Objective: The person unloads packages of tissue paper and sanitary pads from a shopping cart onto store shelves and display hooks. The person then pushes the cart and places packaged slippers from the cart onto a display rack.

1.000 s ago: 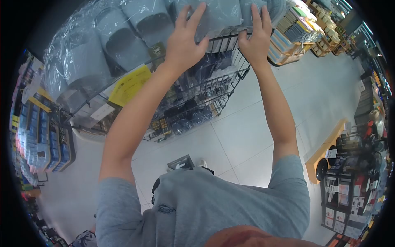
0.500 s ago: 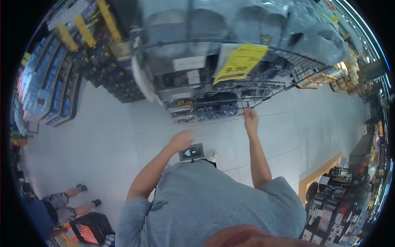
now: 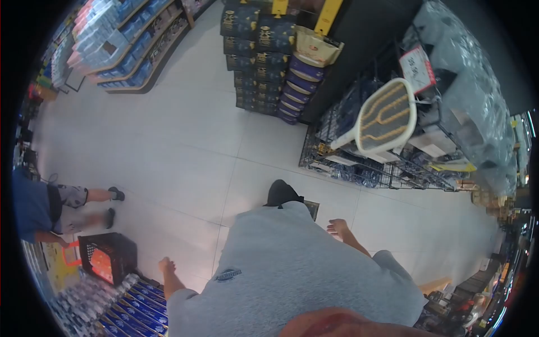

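Note:
My left hand [image 3: 167,265] hangs out at my side over the floor, above a stack of blue packs [image 3: 137,308]. It looks small and slightly blurred; its fingers are loosely apart, and I see nothing in it. My right hand [image 3: 338,228] is in front of my right side with fingers stretched out and no object in it. Beyond it stands a wire rack [image 3: 393,171], which it does not touch. An electric mosquito racket [image 3: 387,117] with a white frame hangs on the rack beside a red and white price tag [image 3: 417,68].
Dark boxes [image 3: 258,62] and purple packs [image 3: 295,95] are stacked ahead, next to a dark pillar. A curved shelf [image 3: 140,62] stands at the far left. On the left, a person [image 3: 36,205] has a black basket [image 3: 109,258] with an orange handle.
My body has turned left, so the rack now lies to the right. My right hand has come away from the rack's edge, and my left hand has moved out to the side.

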The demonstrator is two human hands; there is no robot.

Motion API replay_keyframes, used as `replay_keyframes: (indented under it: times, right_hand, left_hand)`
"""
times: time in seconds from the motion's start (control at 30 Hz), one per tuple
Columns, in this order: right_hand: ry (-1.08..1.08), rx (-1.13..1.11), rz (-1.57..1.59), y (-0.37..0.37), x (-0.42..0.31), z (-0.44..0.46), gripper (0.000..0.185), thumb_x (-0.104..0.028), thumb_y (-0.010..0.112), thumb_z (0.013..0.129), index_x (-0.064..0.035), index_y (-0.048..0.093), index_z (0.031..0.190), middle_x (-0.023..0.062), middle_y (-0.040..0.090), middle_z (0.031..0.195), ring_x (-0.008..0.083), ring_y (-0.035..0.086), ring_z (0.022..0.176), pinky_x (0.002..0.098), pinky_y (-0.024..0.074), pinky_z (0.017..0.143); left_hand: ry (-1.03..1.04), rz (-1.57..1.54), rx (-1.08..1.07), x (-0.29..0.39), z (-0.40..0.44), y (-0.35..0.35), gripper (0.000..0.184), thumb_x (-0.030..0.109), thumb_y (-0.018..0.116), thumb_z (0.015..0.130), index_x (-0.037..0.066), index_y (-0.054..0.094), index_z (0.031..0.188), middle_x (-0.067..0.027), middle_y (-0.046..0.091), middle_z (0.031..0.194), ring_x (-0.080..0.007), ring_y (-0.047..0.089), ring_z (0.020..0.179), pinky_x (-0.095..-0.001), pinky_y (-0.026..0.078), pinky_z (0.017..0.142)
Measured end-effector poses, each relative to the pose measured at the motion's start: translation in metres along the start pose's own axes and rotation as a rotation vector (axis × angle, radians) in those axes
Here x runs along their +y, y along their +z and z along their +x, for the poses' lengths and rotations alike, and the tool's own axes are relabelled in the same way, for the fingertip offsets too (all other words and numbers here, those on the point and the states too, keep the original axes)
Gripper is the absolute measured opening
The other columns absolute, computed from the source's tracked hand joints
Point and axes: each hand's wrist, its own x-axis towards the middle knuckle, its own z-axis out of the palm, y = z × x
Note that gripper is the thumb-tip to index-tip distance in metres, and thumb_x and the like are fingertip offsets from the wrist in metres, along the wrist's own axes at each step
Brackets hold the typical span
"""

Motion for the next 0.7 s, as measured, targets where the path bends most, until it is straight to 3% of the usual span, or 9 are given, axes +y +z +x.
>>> replay_keyframes:
  times: [0.03,0.1,0.17,0.27,0.33,0.43,0.53,0.6,0.7]
  right_hand:
    - [-0.019,0.039,-0.038,0.005,-0.022,0.004,0.030,-0.028,0.055,0.091,-0.0080,0.056,0.114,0.0132,0.067,0.103,0.0314,0.066,0.087,0.0511,0.0490,0.079]
    - [0.016,0.055,-0.148,0.017,-0.061,0.010,0.031,-0.030,0.055,0.091,-0.0069,0.055,0.112,0.0139,0.067,0.103,0.0297,0.067,0.087,0.0476,0.0507,0.076]
    - [0.057,0.140,-0.252,0.029,-0.105,0.021,0.025,-0.029,0.056,0.089,-0.0055,0.060,0.098,0.0114,0.069,0.089,0.0246,0.068,0.072,0.0427,0.0508,0.064]
    - [0.057,0.200,-0.388,0.085,-0.189,0.059,0.022,-0.026,0.055,0.087,-0.0042,0.062,0.088,0.0112,0.068,0.080,0.0243,0.067,0.063,0.0412,0.0508,0.056]
    - [-0.066,0.219,-0.463,0.141,-0.271,0.086,0.022,-0.023,0.056,0.084,-0.0037,0.063,0.076,0.0102,0.066,0.070,0.0240,0.065,0.055,0.0395,0.0489,0.047]
    - [-0.219,0.097,-0.471,0.266,-0.401,0.145,0.022,-0.022,0.057,0.079,-0.0050,0.065,0.068,0.0109,0.065,0.064,0.0227,0.064,0.054,0.0397,0.0482,0.047]
    - [-0.901,-0.135,-1.152,0.407,-0.574,0.172,0.025,-0.026,0.056,0.076,-0.0048,0.066,0.067,0.0134,0.063,0.060,0.0320,0.062,0.057,0.0428,0.0509,0.061]
    - [-1.334,-0.080,-1.063,0.496,-0.689,0.099,0.027,-0.026,0.056,0.080,-0.0030,0.069,0.082,0.0198,0.067,0.081,0.0351,0.065,0.077,0.0438,0.0510,0.071]
    - [-1.313,-0.232,-0.788,0.590,-0.817,-0.003,0.028,-0.022,0.058,0.079,-0.0034,0.067,0.098,0.0198,0.068,0.090,0.0342,0.065,0.087,0.0409,0.0514,0.078]
  left_hand:
    - [-0.020,0.045,-0.132,0.003,0.023,0.033,0.023,0.020,0.053,0.082,0.006,0.053,0.101,-0.0149,0.060,0.078,-0.0236,0.053,0.055,-0.0398,0.044,0.050]
    - [0.057,0.198,-0.334,0.042,0.006,0.116,0.021,0.019,0.055,0.083,0.006,0.056,0.099,-0.0112,0.061,0.077,-0.0213,0.057,0.059,-0.0380,0.046,0.052]
    - [0.320,0.224,-0.549,0.086,-0.022,0.208,0.026,0.017,0.059,0.080,0.002,0.065,0.101,-0.0094,0.064,0.074,-0.0165,0.059,0.058,-0.0289,0.048,0.049]
    - [0.672,0.304,-0.762,0.196,-0.077,0.305,0.038,0.020,0.065,0.081,0.001,0.063,0.114,-0.0170,0.070,0.091,-0.0227,0.067,0.074,-0.0333,0.053,0.069]
    - [0.953,0.442,-0.806,0.295,-0.114,0.313,0.041,0.022,0.065,0.081,0.006,0.062,0.118,-0.0182,0.069,0.098,-0.0249,0.067,0.087,-0.0359,0.053,0.079]
    - [1.044,0.420,-0.740,0.418,-0.079,0.299,0.041,0.023,0.065,0.081,0.005,0.062,0.118,-0.0160,0.069,0.095,-0.0222,0.067,0.083,-0.0341,0.052,0.075]
    - [0.700,0.134,-0.518,0.508,0.021,0.282,0.037,0.021,0.062,0.083,0.000,0.061,0.114,-0.0107,0.067,0.084,-0.0178,0.063,0.071,-0.0302,0.050,0.063]
    - [0.538,0.042,-0.334,0.558,0.064,0.252,0.033,0.019,0.060,0.085,-0.001,0.060,0.111,-0.0098,0.065,0.081,-0.0157,0.061,0.065,-0.0275,0.047,0.055]
    - [0.388,-0.127,-0.206,0.596,0.111,0.218,0.026,0.018,0.057,0.087,-0.001,0.060,0.105,-0.0105,0.065,0.081,-0.0142,0.059,0.060,-0.0250,0.044,0.047]
